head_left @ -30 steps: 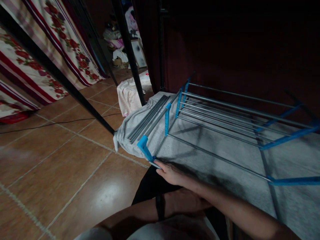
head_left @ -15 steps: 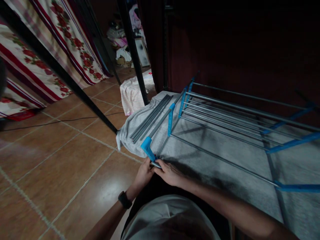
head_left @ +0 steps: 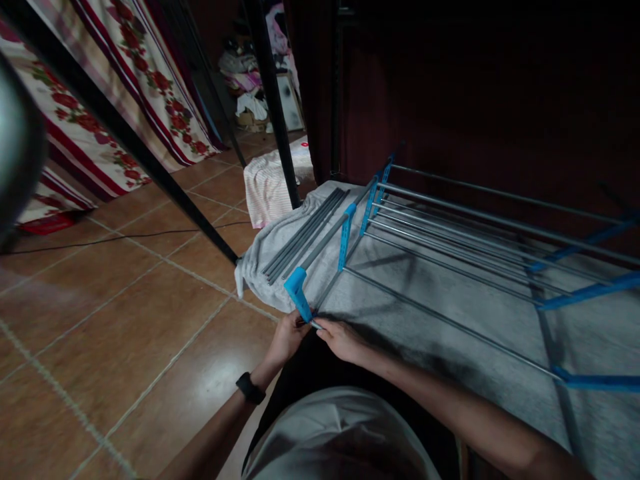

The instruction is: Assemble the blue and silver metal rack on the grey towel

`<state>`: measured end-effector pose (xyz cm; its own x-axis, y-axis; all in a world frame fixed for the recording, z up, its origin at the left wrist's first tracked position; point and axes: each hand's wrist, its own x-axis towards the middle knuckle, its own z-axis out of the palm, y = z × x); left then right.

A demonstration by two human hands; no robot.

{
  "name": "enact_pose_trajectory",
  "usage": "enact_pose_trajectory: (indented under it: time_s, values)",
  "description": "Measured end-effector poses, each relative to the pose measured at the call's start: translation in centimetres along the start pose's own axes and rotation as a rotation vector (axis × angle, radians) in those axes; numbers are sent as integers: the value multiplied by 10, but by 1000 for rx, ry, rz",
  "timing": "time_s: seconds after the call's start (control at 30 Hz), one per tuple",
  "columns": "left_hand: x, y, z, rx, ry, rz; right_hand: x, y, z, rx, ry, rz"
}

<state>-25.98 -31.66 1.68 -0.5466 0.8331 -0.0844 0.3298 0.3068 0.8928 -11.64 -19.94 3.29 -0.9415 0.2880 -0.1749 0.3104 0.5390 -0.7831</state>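
A drying rack of grey metal tubes [head_left: 450,319] and blue plastic parts lies across a grey blanket. At its near left corner is an angled blue plastic connector [head_left: 299,293]. My left hand [head_left: 289,339], with a dark watch on the wrist, has its fingers closed round the connector's lower end; its fingertips are partly hidden. Just to the right, my right hand [head_left: 343,341] pinches a short stretch of metal tube [head_left: 317,325] at that same end, thumb and fingers together. Both hands are close to each other, low in the view.
Several loose grey tubes [head_left: 303,237] lie side by side on the blanket [head_left: 390,280], left of the rack. Black posts [head_left: 277,100] rise at the left edge. Beyond are the tiled floor [head_left: 165,320], a dark cable, a flowered curtain [head_left: 160,83] and a heap of clothes.
My right hand has shifted slightly right along the tube, away from my left hand. The left hand stays at the connector's end. The whole view has moved a little.
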Motion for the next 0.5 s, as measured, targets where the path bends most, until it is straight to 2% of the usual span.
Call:
enact_pose_trajectory:
  time_s: [0.27, 0.5]
  values:
    - [-1, -4, 3, 1, -12, -36, 2, 11, 2, -20, -15, 15]
    - [-3, 1, 7, 154, -23, -44, -4, 13, 5, -72, -11, 19]
